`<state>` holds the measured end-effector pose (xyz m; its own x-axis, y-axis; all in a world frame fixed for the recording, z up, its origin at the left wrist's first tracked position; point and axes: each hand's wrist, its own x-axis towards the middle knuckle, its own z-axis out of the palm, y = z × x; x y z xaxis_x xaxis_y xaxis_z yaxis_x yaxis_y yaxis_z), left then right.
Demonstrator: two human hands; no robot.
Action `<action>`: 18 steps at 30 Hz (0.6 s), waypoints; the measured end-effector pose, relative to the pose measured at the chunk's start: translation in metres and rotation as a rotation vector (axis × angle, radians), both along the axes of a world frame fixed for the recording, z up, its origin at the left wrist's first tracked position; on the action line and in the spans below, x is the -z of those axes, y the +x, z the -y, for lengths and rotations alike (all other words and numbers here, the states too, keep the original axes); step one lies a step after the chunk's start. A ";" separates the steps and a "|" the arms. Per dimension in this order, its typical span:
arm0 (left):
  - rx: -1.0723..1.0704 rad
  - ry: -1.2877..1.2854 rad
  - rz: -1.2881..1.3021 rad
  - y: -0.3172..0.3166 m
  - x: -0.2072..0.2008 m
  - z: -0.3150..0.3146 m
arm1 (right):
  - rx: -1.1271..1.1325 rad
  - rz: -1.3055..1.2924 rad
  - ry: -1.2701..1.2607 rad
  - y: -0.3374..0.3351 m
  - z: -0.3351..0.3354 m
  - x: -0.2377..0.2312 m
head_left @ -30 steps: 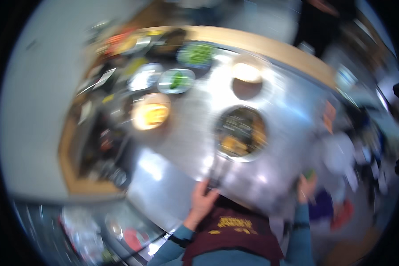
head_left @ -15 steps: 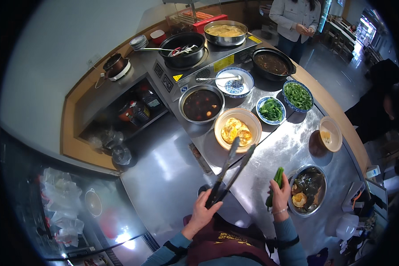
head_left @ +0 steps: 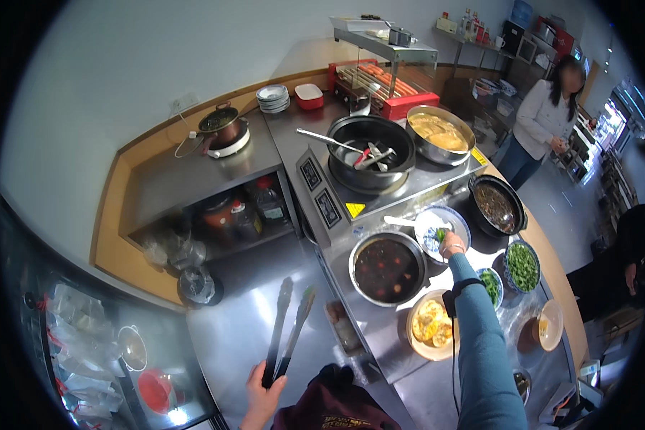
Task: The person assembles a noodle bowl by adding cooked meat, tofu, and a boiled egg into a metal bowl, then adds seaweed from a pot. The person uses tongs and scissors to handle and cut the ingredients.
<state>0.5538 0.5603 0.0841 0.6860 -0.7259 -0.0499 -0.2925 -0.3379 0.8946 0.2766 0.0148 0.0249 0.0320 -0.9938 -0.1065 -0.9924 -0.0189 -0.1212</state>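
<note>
My left hand (head_left: pixel 262 395) is closed round the dark handles of a pair of tongs (head_left: pixel 288 322), whose two arms stand apart with nothing between them. At the blue-and-white bowl (head_left: pixel 460 223), my right hand (head_left: pixel 452 244) is closed on green peppers, mostly hidden by the fingers. A ladle (head_left: pixel 400 221) rests across that bowl's left rim. Left of my right forearm is a bowl of fried eggs (head_left: pixel 431 324). A steel pot of dark broth (head_left: pixel 387 269) stands beside it. A small bowl of green vegetables (head_left: pixel 489 285) is partly covered by my arm.
Chopped greens fill a bowl (head_left: pixel 522 266) on the right. Behind stand a black pot with utensils (head_left: pixel 371 152), a pan of yellowish food (head_left: pixel 441 134) and a dark pot (head_left: pixel 496 206). A steel bowl (head_left: pixel 526 387) is partly hidden by my sleeve. A person (head_left: pixel 545 118) stands beyond the counter.
My right hand has moved forward with the green peppers to the blue-and-white bowl. My left hand has swung the tongs leftward, away from the fried eggs. The view has shifted.
</note>
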 end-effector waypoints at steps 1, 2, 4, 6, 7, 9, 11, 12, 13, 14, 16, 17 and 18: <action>-0.013 -0.003 0.059 0.006 0.001 -0.004 | -0.009 -0.020 -0.036 0.014 0.005 -0.005; -0.023 0.003 0.116 0.014 0.002 -0.007 | 0.015 -0.052 -0.049 0.029 0.006 -0.013; -0.075 0.079 0.103 0.026 0.007 -0.008 | 0.022 0.277 -0.250 0.082 0.022 -0.041; -0.089 0.118 0.194 0.040 0.011 0.000 | -0.106 0.576 -0.371 0.154 0.051 -0.075; -0.101 0.147 0.102 0.051 0.011 0.007 | -0.158 0.691 -0.398 0.191 0.063 -0.088; -0.068 0.084 0.082 0.074 0.011 0.034 | -0.192 0.481 -0.418 0.261 0.085 -0.104; -0.101 0.079 -0.095 0.104 0.009 0.068 | -0.132 0.113 -0.272 0.302 0.102 -0.108; -0.039 -0.038 -0.041 0.117 0.008 0.085 | -0.130 -0.016 -0.268 0.316 0.105 -0.108; 0.010 -0.025 0.013 0.130 0.004 0.094 | -0.121 -0.170 -0.220 0.335 0.105 -0.106; 0.044 0.012 0.076 0.144 0.001 0.103 | -0.157 -0.170 -0.146 0.343 0.109 -0.110; 0.083 0.030 0.051 0.167 -0.004 0.114 | -0.051 -0.072 -0.141 0.350 0.117 -0.123; 0.098 0.048 0.024 0.179 -0.005 0.118 | -0.079 -0.014 -0.049 0.355 0.117 -0.130; 0.142 0.065 -0.011 0.188 -0.004 0.122 | -0.029 0.005 0.047 0.345 0.119 -0.143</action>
